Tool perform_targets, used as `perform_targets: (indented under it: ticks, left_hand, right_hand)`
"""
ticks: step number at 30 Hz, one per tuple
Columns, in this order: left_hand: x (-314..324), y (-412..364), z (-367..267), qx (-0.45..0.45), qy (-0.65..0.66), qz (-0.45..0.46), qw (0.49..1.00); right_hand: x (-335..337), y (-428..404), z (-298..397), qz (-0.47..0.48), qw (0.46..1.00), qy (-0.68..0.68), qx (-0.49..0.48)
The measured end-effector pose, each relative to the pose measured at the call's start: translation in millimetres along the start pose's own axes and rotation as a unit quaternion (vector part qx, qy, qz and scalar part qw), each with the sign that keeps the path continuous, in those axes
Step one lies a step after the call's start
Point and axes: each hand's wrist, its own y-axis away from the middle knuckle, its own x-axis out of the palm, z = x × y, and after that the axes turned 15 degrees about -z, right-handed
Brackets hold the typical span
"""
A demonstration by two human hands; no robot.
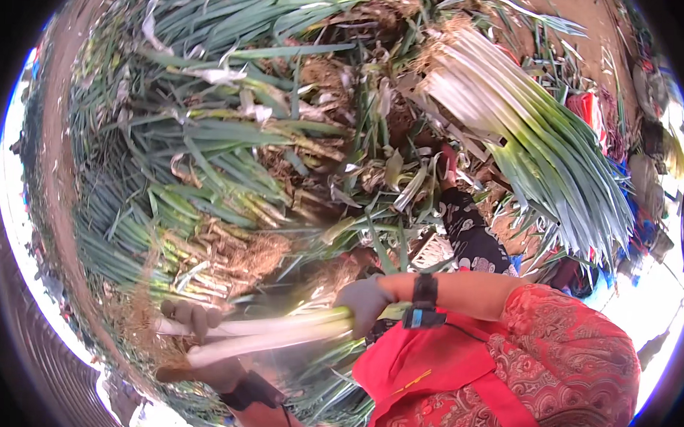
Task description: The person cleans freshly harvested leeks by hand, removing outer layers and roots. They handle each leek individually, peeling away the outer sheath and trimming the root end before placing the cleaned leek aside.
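Observation:
My right hand, in a grey glove, is closed round several large green onions where the white stalks turn green. My left hand, in a soiled glove, is at their root end, its fingers around the white stalks. The stalks lie roughly level between my hands, with brown roots hanging at the far left. Some of their leaves are hidden behind my right hand and the red apron.
Untrimmed green onions with roots lie heaped at the left. A pile of clean white-stalked onions rests at the upper right. Loose leaves litter the ground near my leg in patterned trousers. A red package lies beyond the pile.

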Motion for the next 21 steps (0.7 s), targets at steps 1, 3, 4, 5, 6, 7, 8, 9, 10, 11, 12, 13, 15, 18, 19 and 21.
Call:
perform_targets:
  ticks: [1,3,4,5,6,7,8,9,10,11,12,13,15,18,19,21]
  left_hand:
    - [-13.2,-7.4,-9.6,-0.047,0.061,0.057,0.995]
    - [-37.3,-20.4,-26.0,-0.124,0.113,0.112,0.979]
    - [-55.4,-23.7,-37.7,-0.144,0.068,0.124,0.979]
    - [-73.1,-24.5,-48.7,-0.165,0.022,0.137,0.976]
    - [-82.8,-22.5,-56.2,-0.121,-0.055,0.035,0.991]
    - [-92.5,-18.6,-63.7,-0.091,-0.139,-0.07,0.984]
    - [-112.5,-27.4,-70.1,-0.016,-0.282,-0.166,0.945]
    - [-145.2,-32.9,-81.6,0.054,-0.432,-0.172,0.884]
    - [-179.1,-39.6,-92.8,0.113,-0.571,-0.189,0.791]
    - [-213.7,-55.6,-114.5,0.163,-0.704,-0.101,0.684]
    - [-240.5,-71.2,-129.4,0.172,-0.728,-0.094,0.657]
    - [-264.9,-89.5,-143.0,0.129,-0.665,-0.123,0.725]
    - [-303.4,-111.5,-155.7,0.003,-0.411,-0.206,0.888]
    - [-328.1,-105.5,-74.9,0.018,-0.741,-0.129,0.659]
    - [-293.1,-87.7,-18.5,0.078,-0.841,-0.058,0.532]
    - [-220.1,-27.3,86.5,0.107,-0.856,0.031,0.504]
  right_hand:
    - [1.7,0.3,-11.2,0.051,0.998,-0.032,0.025]
    - [13.7,0.7,-28.3,0.105,0.991,-0.062,0.053]
    - [20.3,4.0,-33.1,0.119,0.989,-0.06,0.056]
    - [25.1,8.8,-37.6,0.132,0.988,-0.06,0.059]
    - [25.7,20.7,-26.6,0.085,0.995,-0.033,0.037]
    - [36.2,28.2,-36.9,0.054,0.998,0.003,0.035]
    - [49.4,34.6,-53.0,0.023,0.998,0.04,0.033]
    - [55.0,40.7,-51.4,0.019,0.997,0.042,0.066]
    - [60.8,46.6,-48.8,0.014,0.994,0.044,0.102]
    - [53.1,44.6,-50.5,0.046,0.993,0.023,0.108]
    - [40.1,49.5,-49.8,0.002,0.992,-0.06,0.107]
    - [21.1,56.1,-38.0,-0.05,0.99,-0.062,0.12]
    - [-22.7,65.7,-43.8,-0.081,0.981,0.009,0.178]
    - [-67.2,65.7,-27.7,-0.248,0.941,-0.163,0.165]
    - [-77.3,59.5,-12.0,-0.295,0.92,-0.199,0.166]
    - [-93.9,43.8,-2.2,-0.276,0.927,-0.216,0.132]
